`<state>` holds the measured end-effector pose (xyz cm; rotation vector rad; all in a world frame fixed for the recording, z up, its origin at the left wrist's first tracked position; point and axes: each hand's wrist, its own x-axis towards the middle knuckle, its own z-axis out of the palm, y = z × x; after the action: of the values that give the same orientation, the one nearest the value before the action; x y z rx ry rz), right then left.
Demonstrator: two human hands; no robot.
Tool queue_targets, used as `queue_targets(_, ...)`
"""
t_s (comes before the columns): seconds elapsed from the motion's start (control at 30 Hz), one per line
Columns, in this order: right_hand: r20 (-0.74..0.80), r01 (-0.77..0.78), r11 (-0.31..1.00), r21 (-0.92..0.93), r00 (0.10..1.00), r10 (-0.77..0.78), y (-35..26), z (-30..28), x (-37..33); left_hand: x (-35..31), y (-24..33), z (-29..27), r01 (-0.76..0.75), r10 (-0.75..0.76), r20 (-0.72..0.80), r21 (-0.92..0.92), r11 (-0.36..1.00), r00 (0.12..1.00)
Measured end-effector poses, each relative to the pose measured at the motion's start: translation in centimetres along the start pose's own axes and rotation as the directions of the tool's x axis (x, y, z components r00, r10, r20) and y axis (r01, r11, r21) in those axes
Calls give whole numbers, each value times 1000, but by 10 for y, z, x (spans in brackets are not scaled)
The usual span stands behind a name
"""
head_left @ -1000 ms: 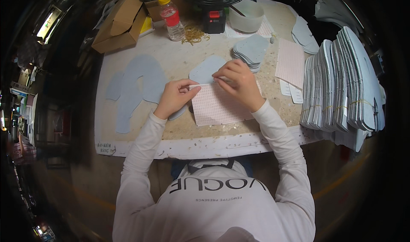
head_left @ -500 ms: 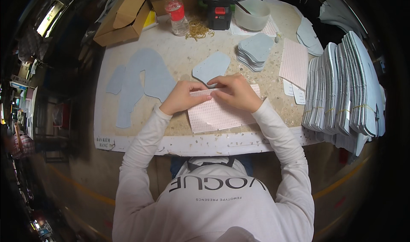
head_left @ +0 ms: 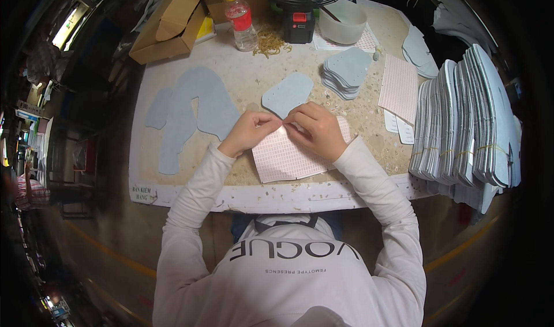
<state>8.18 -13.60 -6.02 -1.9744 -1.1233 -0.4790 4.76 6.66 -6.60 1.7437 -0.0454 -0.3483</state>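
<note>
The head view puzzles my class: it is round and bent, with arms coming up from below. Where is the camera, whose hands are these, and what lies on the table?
The camera sits on a person's head and looks down, so you see that person's own arms. Its wide lens bends straight edges. The left hand and right hand meet at the top edge of a pink gridded sheet, pinching something too small to tell. On the table lie a grey cut piece, larger grey shapes, a small stack, a bottle, a bowl, a fan and cardboard boxes. Tall bundles stand at the right.
</note>
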Motion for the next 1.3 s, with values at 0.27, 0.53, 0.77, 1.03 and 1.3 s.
queue_targets(0.27, -21, -173, 971, 163, 984, 179, -5, 3, -2, 0, 1, 0, 36, -33, 31, -91, 995, 999)
queue_targets(0.53, 6, -248, 930, 271, 967, 256, -3, 7, -5, 0, -1, -1, 34, -33, 20, -66, 997, 999)
queue_targets(0.77, 48, -310, 898, 312, 949, 311, -3, 7, -5, -1, 0, -1, -11, 12, 31, -41, 999, 999)
queue_targets(1.03, 25, -316, 894, 317, 945, 325, -3, 11, -7, -1, 0, 0, -43, 46, 42, -65, 997, 998)
queue_targets(1.3, -40, -244, 950, 196, 966, 256, -5, 5, -3, -1, -1, 1, -31, 35, 31, -103, 994, 999)
